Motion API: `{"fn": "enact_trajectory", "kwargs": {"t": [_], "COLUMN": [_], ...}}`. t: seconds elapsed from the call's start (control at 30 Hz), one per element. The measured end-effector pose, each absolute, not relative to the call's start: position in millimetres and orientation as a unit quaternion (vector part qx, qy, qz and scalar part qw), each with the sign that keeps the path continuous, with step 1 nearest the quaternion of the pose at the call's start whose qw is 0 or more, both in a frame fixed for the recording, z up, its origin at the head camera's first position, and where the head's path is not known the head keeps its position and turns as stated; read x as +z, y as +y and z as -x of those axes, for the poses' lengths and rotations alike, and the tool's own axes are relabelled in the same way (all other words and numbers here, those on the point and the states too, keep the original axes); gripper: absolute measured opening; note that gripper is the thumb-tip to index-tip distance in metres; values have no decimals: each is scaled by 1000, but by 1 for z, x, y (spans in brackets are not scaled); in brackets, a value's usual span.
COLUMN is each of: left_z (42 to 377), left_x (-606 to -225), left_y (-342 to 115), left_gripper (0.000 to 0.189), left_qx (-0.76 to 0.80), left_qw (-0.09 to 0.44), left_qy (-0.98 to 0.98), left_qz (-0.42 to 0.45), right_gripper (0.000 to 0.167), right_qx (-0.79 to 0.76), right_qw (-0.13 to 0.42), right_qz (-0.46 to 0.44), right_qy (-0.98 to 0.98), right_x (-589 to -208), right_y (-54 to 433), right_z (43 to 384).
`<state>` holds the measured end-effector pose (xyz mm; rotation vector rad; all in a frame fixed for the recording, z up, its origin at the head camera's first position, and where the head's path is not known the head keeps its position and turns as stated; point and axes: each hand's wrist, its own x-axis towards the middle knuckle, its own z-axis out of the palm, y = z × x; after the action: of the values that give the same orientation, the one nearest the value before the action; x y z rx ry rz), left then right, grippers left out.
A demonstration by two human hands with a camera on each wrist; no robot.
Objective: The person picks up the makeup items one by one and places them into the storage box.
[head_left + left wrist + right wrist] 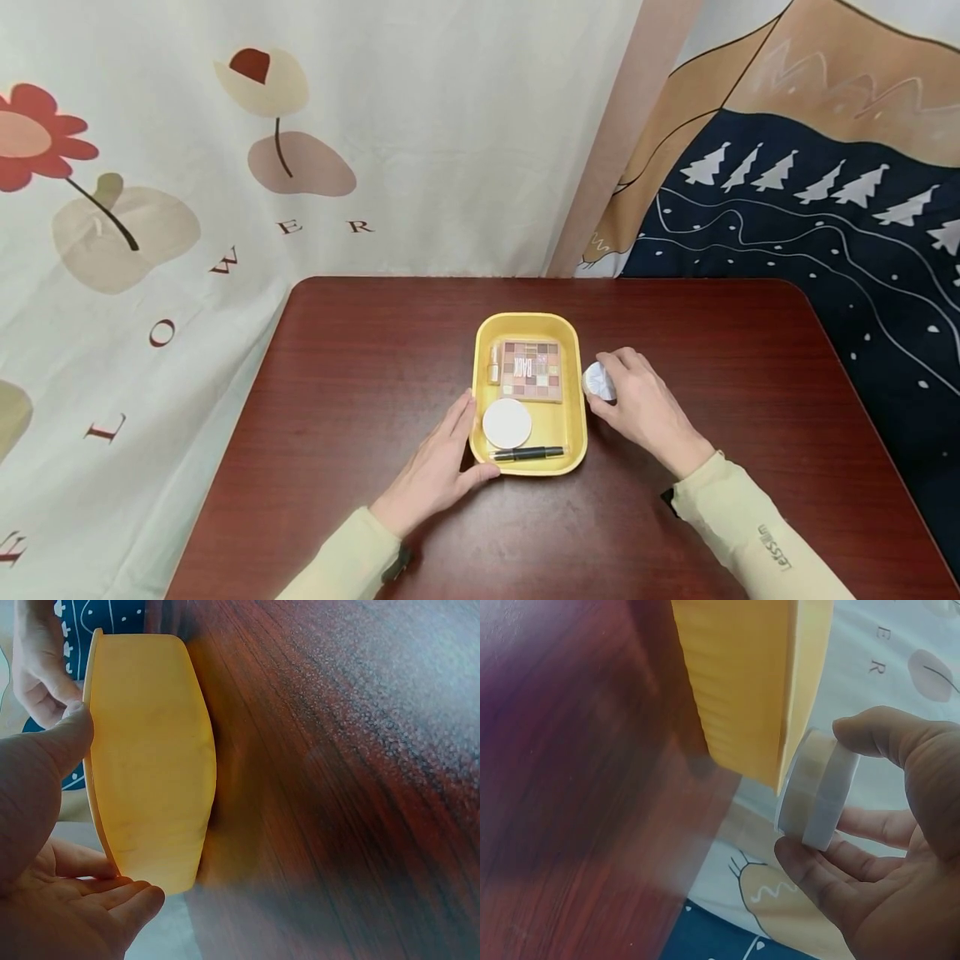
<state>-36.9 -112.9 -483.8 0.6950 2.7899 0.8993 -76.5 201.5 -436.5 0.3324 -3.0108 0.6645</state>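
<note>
A yellow tray stands on the table. My left hand spans its near left corner, the fairly straight fingers touching the left wall and the thumb the near wall. Just beyond the right wall, my right hand holds a short round white cosmetic container between thumb and fingers; its top looks pale and faceted. Inside the tray lie an eyeshadow palette, a small clear tube with a gold-coloured end, a round white disc and a black pen-like stick.
The reddish-brown wooden table extends on both sides of the tray. Behind it hangs a white flower-print curtain. A navy cloth with white trees hangs at the right.
</note>
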Motion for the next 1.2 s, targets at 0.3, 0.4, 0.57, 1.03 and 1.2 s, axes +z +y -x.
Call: {"fn": "enact_trajectory", "kwargs": {"t": [0.3,0.4,0.57,1.03,1.2], "left_z": [38,38,38,38,38], "left_x": [-482,-483,-483,-482,-483], "left_y": [-113,-113,-113,-112,-113], "left_gripper": [101,101,101,101,101], "left_qx": [302,302,301,296,299], "left_qw": [80,79,78,82,82], "left_qy": [924,924,925,926,925], "left_qz": [-222,-222,-221,-221,-222], "right_gripper": [56,54,53,56,58], "right_qx": [220,221,218,214,214], "right_qw": [15,20,22,15,5], "right_qz": [-126,-133,-141,-167,-169], "right_qy": [-967,-966,-965,-962,-962], "right_x": [-435,-437,-438,-441,-441], "right_y": [196,195,192,184,181], "right_z": [78,78,78,76,74]}}
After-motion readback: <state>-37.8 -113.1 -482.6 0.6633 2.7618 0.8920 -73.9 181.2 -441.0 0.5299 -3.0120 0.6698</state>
